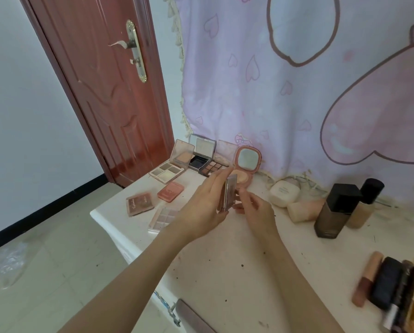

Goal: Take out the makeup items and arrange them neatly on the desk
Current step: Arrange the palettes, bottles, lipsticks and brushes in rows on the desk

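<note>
Both hands meet over the middle of the white desk (237,272). My left hand (201,205) grips a slim pinkish palette (228,194) held on edge, thumb and fingers curled round it. My right hand (254,207) pinches the palette's lower right side. At the back stand open palettes (170,164), a black compact (200,155), an eyeshadow palette (213,167) and a round pink mirror compact (246,162). Closed palettes (140,204), (170,191) and a clear one (162,218) lie flat at the left.
A white round case (284,193), a beige bottle (304,210) lying down, a dark foundation bottle (335,210) and a second bottle (364,203) sit at the right. Tubes and lipsticks (388,287) lie at the right edge. A brown door (110,92) and pink curtain (297,80) stand behind.
</note>
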